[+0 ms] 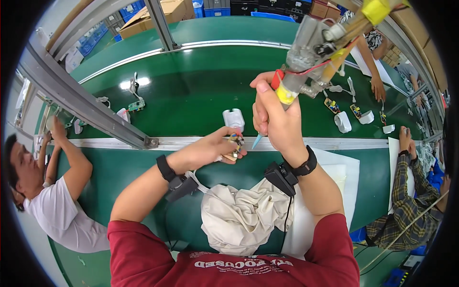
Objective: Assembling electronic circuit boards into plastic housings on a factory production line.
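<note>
My left hand point(213, 149) is closed around a small circuit board point(235, 146) with several components on it, held over the near edge of the belt. A thin white cable point(198, 182) hangs below this hand. Just beyond the board, a white plastic housing point(233, 118) lies on the green belt. My right hand point(279, 115) grips a dispensing gun point(288, 91) with a clear body and yellow tape, raised above the belt. Its teal tapered nozzle point(257, 141) points down, a little to the right of the board and apart from it.
A bunched cream cloth point(244, 215) and white foam sheets point(339, 177) lie before me. Boards and white housings point(342, 122) sit along the green belt point(191, 95). A metal post point(95, 105) rises at left. Co-workers sit on both sides; another person's hand point(377, 88) reaches over the belt.
</note>
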Available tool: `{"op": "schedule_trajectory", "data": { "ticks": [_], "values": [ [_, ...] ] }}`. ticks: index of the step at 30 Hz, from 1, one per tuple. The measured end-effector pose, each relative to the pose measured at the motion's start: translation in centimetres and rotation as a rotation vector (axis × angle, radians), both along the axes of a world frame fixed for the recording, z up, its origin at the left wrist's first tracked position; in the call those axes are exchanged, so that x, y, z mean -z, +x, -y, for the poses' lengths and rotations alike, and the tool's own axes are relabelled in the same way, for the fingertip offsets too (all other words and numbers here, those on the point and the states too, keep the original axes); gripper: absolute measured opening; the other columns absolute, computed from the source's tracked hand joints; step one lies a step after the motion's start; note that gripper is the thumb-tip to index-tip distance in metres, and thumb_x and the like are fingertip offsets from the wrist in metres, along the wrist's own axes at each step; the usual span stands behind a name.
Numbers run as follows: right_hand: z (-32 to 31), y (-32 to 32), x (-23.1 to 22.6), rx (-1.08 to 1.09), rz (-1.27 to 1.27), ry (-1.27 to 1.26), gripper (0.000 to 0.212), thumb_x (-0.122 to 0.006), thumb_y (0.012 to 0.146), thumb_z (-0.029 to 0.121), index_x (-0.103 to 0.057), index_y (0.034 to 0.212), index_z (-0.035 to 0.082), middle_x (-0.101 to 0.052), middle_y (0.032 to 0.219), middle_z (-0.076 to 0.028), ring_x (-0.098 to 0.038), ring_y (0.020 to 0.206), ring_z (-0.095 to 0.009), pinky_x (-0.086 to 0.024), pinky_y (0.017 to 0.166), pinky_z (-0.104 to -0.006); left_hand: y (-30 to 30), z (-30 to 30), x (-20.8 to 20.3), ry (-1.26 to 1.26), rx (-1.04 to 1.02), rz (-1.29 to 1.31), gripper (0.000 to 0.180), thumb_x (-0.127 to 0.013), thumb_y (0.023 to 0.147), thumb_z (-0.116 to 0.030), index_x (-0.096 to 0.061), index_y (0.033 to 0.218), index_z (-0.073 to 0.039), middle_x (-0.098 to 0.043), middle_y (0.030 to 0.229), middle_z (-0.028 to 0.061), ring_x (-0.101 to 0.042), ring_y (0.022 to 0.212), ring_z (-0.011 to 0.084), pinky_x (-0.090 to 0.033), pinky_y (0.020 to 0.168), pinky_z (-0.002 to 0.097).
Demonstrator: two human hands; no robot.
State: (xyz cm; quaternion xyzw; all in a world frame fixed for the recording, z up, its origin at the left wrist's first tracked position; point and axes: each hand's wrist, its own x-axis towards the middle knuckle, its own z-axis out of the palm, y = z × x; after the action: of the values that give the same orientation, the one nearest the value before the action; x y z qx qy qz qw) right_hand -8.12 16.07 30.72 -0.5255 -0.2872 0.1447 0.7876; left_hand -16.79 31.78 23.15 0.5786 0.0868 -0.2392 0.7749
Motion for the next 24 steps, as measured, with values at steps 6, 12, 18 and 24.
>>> {"op": "schedule_trajectory", "data": {
  "ticks": [6,12,18,24],
  "values": [
    [-0.9,0.5,0.5,0.047,-0.005,0.008,0.02,-0.049,0.097,0.023,-0.049,0.101,0.003,-0.036,0.053,0.002,-0.032,0.037,-0.005,-0.026,0.036,-0.0226,1.0,1.5,3.0,0.092,0.066,0.343,0.037,-0.057,0.092,-0.003,-0.044,0.126,0.001,-0.059,0.111,0.0091,-0.06,0.093,0.0126,-0.051,0.081,0.0269],
    [-1.4,0.6,1.7,0.048,0.016,-0.022,0.019,-0.048,0.097,0.022,-0.048,0.099,0.004,-0.037,0.054,0.002,-0.032,0.037,-0.006,-0.026,0.035,-0.0227,1.2,0.6,4.3,-0.013,0.135,0.356,0.039,-0.058,0.089,0.002,-0.044,0.125,0.0,-0.058,0.118,0.0095,-0.058,0.102,0.0128,-0.048,0.088,0.0279],
    [-1.4,0.8,2.3,0.034,0.025,0.01,0.016,-0.047,0.097,0.022,-0.046,0.099,0.006,-0.037,0.053,0.001,-0.03,0.037,-0.006,-0.025,0.035,-0.0226,1.4,0.0,4.6,-0.036,0.152,0.334,0.039,-0.059,0.088,0.002,-0.045,0.125,0.0,-0.058,0.118,0.0091,-0.058,0.102,0.0123,-0.048,0.088,0.0274],
    [-1.4,0.9,1.8,0.057,0.035,-0.005,0.017,-0.047,0.098,0.023,-0.047,0.099,0.006,-0.037,0.053,0.001,-0.03,0.036,-0.007,-0.026,0.035,-0.0227,1.4,-0.1,4.5,-0.042,0.102,0.302,0.039,-0.061,0.089,-0.002,-0.046,0.125,0.0,-0.06,0.112,0.0081,-0.059,0.095,0.0114,-0.049,0.083,0.0259]
  ]
}}
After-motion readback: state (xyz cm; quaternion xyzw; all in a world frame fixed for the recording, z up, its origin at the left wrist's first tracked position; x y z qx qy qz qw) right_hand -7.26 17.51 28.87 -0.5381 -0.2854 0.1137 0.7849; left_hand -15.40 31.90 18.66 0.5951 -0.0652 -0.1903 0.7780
